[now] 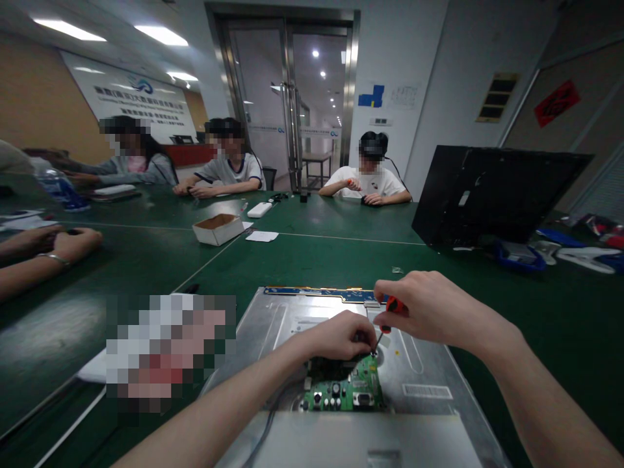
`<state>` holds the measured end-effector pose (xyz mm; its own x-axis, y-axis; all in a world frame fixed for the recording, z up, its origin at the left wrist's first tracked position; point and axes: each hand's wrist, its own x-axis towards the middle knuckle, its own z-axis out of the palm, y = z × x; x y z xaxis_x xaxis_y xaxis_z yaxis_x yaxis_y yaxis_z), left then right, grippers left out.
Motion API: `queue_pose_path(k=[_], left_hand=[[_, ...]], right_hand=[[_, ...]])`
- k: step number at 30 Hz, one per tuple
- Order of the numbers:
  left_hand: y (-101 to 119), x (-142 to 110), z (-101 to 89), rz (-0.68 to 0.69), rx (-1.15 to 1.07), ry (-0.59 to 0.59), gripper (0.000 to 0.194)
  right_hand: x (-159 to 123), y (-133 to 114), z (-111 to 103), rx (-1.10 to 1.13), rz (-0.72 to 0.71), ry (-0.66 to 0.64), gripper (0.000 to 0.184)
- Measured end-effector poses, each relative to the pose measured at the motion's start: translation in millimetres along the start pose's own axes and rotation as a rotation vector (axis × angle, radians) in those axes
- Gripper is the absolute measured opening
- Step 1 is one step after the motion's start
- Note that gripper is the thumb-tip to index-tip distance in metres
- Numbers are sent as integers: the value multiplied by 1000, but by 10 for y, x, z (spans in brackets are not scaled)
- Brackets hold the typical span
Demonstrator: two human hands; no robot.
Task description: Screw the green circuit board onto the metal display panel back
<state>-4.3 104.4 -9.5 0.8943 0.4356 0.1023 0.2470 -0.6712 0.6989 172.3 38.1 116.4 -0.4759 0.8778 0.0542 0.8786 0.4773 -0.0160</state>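
My right hand [426, 309] is closed round the red and black handle of a screwdriver [385, 328]. Its thin shaft slants down to the upper right corner of a green circuit board [336, 393]. Close to the tip, my left hand [344, 335] hovers over the board with its fingers curled together; whatever they pinch is hidden. The board lies on the silvery metal back of a flat panel [429, 370], and the left hand covers part of it. Along the panel's far edge runs a narrow blue circuit strip [312, 294].
A black monitor housing [492, 195] stands at right, near a blue tray [519, 255]. Farther left are an open white box [219, 231] and a water bottle [61, 188]. Several people sit round the green table [331, 260]; one person's hands [73, 246] rest at left.
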Motion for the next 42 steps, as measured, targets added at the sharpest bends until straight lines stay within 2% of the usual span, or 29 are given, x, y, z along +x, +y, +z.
queue_pose_path(k=[5, 12, 19, 25, 27, 30, 33, 38, 42], left_hand=[[-20, 3, 6, -3, 4, -1, 16], [-2, 3, -4, -6, 15, -5, 16], [-10, -3, 3, -11, -14, -9, 13], [22, -13, -8, -28, -42, -13, 15], [19, -10, -7, -26, -39, -4, 14], [7, -2, -2, -22, -23, -1, 14], [1, 1, -2, -23, -7, -11, 14], [14, -7, -8, -16, 2, -10, 14], [12, -5, -3, -14, -16, 10, 14]], right_hand=[[-47, 7, -25, 106, -98, -7, 13], [4, 3, 11, -8, -5, 1, 15], [-64, -30, -25, 138, -81, 3, 18], [-7, -36, -17, 5, 18, -15, 20], [-26, -36, -28, 46, -24, -16, 24], [-71, -37, -39, 128, -95, -4, 21], [-70, -34, -21, 140, -81, -13, 20], [-18, -24, 9, 18, 9, -3, 22], [-60, -36, -21, 91, -86, -5, 22]])
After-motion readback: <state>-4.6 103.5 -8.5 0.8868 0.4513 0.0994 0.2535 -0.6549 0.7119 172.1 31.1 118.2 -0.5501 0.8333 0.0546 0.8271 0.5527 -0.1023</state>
